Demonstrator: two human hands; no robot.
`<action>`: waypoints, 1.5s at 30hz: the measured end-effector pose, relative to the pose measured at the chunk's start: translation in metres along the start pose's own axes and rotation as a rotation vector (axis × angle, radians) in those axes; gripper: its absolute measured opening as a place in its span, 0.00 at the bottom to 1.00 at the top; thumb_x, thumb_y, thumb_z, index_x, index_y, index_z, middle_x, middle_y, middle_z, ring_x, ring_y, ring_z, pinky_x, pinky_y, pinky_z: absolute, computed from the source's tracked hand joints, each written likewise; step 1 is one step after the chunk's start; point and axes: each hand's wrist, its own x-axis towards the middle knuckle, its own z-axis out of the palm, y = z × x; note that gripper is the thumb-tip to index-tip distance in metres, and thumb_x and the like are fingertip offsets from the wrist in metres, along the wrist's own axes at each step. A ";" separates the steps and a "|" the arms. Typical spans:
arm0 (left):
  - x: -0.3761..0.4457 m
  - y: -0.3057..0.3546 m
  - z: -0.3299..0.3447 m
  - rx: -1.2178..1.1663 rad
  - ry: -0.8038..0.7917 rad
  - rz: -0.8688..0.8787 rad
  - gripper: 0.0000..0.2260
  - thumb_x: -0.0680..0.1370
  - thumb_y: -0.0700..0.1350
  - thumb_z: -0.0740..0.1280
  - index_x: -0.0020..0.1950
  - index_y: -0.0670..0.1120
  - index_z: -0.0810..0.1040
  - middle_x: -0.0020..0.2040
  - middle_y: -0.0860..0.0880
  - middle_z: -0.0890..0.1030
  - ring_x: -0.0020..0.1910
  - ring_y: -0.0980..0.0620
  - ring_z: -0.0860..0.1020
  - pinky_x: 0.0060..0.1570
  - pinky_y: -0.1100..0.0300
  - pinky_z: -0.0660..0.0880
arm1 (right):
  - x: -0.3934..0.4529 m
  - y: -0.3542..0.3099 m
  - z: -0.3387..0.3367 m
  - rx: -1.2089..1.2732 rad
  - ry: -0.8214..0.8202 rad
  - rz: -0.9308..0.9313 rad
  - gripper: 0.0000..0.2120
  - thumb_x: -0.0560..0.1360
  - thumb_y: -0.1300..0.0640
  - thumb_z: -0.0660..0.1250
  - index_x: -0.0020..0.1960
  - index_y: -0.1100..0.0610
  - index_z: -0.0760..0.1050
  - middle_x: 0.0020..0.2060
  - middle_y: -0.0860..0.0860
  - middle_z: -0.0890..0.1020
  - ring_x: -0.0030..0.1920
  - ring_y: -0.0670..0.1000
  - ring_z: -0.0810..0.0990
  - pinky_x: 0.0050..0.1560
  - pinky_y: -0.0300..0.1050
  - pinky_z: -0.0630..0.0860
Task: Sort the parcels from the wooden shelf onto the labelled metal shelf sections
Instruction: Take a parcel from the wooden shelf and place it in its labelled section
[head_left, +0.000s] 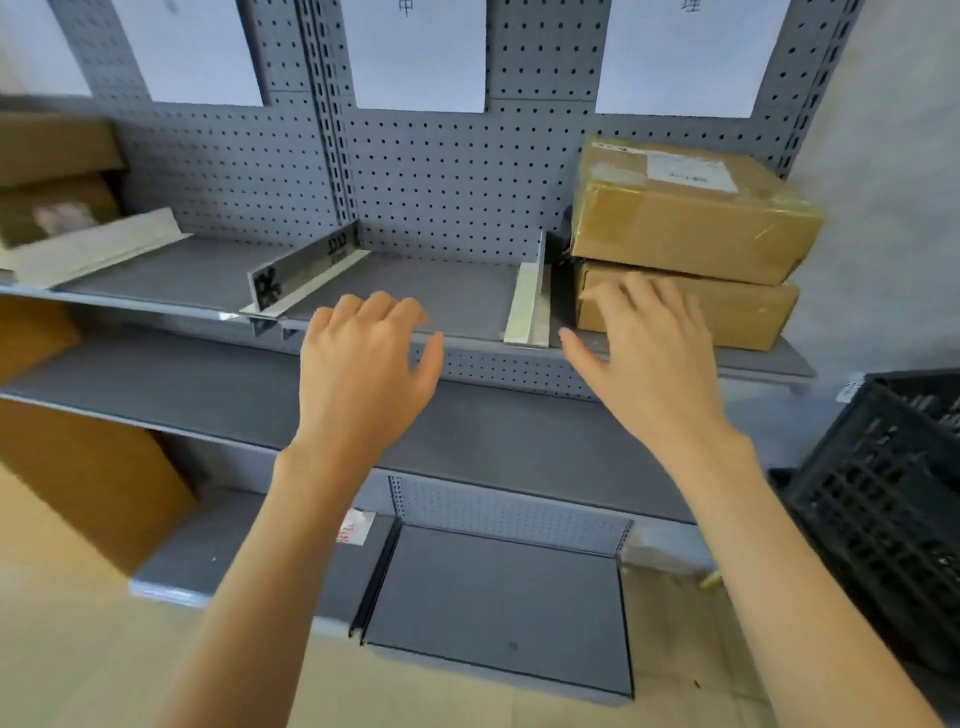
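Here two cardboard parcels sit stacked in the rightmost section of the grey metal shelf (415, 301). The upper parcel (691, 213) carries a white label on its top face and lies slightly askew on the lower parcel (727, 317), its right end overhanging. Both stand to the right of the white divider (530, 301), which rises from the shelf board and marks the section's left edge.

The right hand (644, 358) hovers just in front of the lower parcel, fingers spread and loosely bent, holding nothing; its fingertips overlap the parcel's front face in the picture, though whether they touch it cannot be told. The left hand (363, 364) hangs left of the white divider, over the front edge of the middle section, fingers relaxed and slightly curled, gripping nothing.

Further left of that divider, a grey divider (306, 270) with black markings runs slantwise across the board. Beyond it, at the far left of the shelf, more brown boxes (52, 176) sit blurred behind a pale angled strip (98, 249).

Above the parcels, white paper sheets (685, 57) hang on the pegboard back (441, 171), each with a faint printed character too small to read.

Below the divider's level, two lower grey boards step outward toward the floor. To the right of the parcels and lower down stands a black plastic crate (883, 499).
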 end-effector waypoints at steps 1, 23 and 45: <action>-0.012 -0.008 -0.008 0.016 -0.023 -0.023 0.11 0.72 0.49 0.66 0.43 0.42 0.82 0.35 0.44 0.81 0.35 0.40 0.78 0.38 0.51 0.74 | -0.005 -0.012 0.001 0.009 -0.025 -0.011 0.14 0.73 0.51 0.69 0.50 0.62 0.78 0.43 0.57 0.79 0.44 0.61 0.76 0.43 0.52 0.70; -0.215 -0.410 -0.262 0.455 -0.099 -0.525 0.11 0.75 0.51 0.69 0.49 0.44 0.83 0.48 0.45 0.84 0.49 0.41 0.81 0.51 0.47 0.75 | 0.023 -0.512 0.026 0.446 -0.139 -0.320 0.14 0.74 0.50 0.69 0.52 0.60 0.79 0.44 0.57 0.81 0.45 0.60 0.78 0.48 0.54 0.71; -0.235 -0.788 -0.292 0.618 -0.109 -0.709 0.11 0.76 0.50 0.69 0.50 0.43 0.83 0.48 0.45 0.84 0.47 0.41 0.81 0.49 0.48 0.74 | 0.148 -0.919 0.166 0.697 -0.180 -0.546 0.18 0.77 0.46 0.65 0.56 0.59 0.78 0.48 0.56 0.82 0.50 0.56 0.79 0.49 0.50 0.73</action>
